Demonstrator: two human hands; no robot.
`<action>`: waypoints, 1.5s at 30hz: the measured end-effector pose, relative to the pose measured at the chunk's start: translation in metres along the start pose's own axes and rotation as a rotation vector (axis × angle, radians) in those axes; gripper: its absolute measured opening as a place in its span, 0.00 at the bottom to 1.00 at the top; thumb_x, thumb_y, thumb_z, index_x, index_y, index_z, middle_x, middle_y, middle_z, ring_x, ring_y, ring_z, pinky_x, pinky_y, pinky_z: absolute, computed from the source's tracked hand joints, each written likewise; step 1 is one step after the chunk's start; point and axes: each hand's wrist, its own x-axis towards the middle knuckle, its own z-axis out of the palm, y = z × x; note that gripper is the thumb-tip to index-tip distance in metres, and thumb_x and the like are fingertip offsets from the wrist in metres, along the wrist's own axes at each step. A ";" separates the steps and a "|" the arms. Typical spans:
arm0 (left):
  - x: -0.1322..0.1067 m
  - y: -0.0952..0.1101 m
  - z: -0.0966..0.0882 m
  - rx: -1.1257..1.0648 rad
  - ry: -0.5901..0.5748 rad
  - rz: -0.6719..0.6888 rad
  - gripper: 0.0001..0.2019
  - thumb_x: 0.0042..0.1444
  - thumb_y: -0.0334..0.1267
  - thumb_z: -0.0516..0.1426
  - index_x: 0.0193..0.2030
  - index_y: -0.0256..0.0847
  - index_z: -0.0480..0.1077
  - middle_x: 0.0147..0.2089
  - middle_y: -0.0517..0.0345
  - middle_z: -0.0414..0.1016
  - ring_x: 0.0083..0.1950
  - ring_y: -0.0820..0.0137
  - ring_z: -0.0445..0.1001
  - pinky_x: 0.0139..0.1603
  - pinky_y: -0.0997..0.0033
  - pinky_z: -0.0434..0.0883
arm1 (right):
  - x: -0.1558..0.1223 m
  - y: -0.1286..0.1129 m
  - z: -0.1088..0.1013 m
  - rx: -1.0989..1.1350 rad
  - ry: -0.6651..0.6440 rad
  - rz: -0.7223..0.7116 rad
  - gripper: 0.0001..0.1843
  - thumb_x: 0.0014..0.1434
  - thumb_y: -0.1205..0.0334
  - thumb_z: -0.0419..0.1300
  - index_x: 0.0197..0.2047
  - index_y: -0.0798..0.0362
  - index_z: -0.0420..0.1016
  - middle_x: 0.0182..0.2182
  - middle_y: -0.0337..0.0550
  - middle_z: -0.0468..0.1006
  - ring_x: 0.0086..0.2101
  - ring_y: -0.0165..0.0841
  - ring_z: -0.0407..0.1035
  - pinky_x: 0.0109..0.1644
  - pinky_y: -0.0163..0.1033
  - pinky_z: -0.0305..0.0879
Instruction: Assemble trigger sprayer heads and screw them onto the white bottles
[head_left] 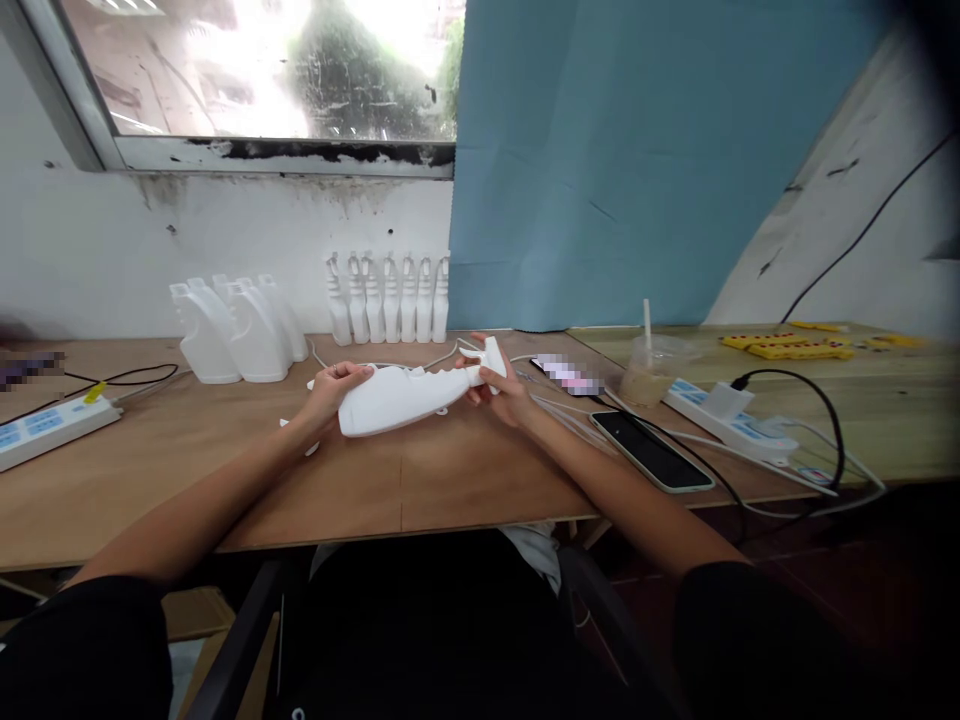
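A white plastic spray bottle (401,396) lies on its side just above the wooden table (225,470), held between both hands. My left hand (330,388) is wrapped round its wide base end. At the neck end my right hand (501,392) grips the white trigger spray head (489,360). A small white piece lies on the table under my left wrist.
Several empty white bottles (236,330) and a row of trigger heads (386,298) stand at the back by the wall. A phone (651,452), a plastic drink cup with a straw (651,368), two power strips (52,425) (731,418) and cables lie around.
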 end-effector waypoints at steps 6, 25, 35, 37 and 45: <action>0.002 -0.005 0.000 -0.025 -0.021 -0.127 0.20 0.31 0.46 0.73 0.24 0.37 0.70 0.31 0.55 0.76 0.27 0.71 0.71 0.26 0.72 0.65 | -0.004 -0.010 -0.003 0.036 -0.183 0.097 0.35 0.40 0.55 0.71 0.52 0.45 0.66 0.42 0.44 0.77 0.30 0.34 0.68 0.33 0.43 0.68; -0.004 0.001 0.002 0.029 0.000 -0.090 0.20 0.32 0.48 0.72 0.21 0.38 0.69 0.23 0.59 0.71 0.21 0.74 0.64 0.21 0.73 0.58 | -0.002 -0.001 0.010 -0.057 -0.084 -0.041 0.28 0.43 0.63 0.71 0.48 0.50 0.69 0.36 0.43 0.76 0.36 0.36 0.69 0.29 0.37 0.69; -0.001 0.001 0.001 0.065 0.010 -0.044 0.20 0.31 0.49 0.72 0.20 0.38 0.68 0.23 0.56 0.72 0.22 0.72 0.66 0.22 0.71 0.60 | -0.003 0.010 0.006 -0.050 -0.036 -0.005 0.26 0.42 0.63 0.72 0.45 0.50 0.71 0.36 0.43 0.77 0.35 0.35 0.69 0.25 0.33 0.62; -0.001 0.002 0.001 0.086 0.010 -0.022 0.20 0.31 0.49 0.72 0.20 0.38 0.69 0.23 0.56 0.72 0.23 0.70 0.68 0.23 0.70 0.61 | -0.003 0.010 0.005 -0.041 -0.045 -0.003 0.26 0.43 0.63 0.72 0.47 0.49 0.71 0.36 0.43 0.77 0.36 0.35 0.69 0.26 0.33 0.63; -0.004 -0.001 0.002 0.013 -0.069 -0.050 0.20 0.36 0.48 0.71 0.24 0.37 0.68 0.25 0.60 0.71 0.24 0.75 0.66 0.24 0.74 0.62 | -0.001 0.009 -0.005 -0.039 -0.056 0.051 0.28 0.43 0.62 0.71 0.49 0.47 0.72 0.41 0.42 0.78 0.43 0.38 0.71 0.38 0.38 0.69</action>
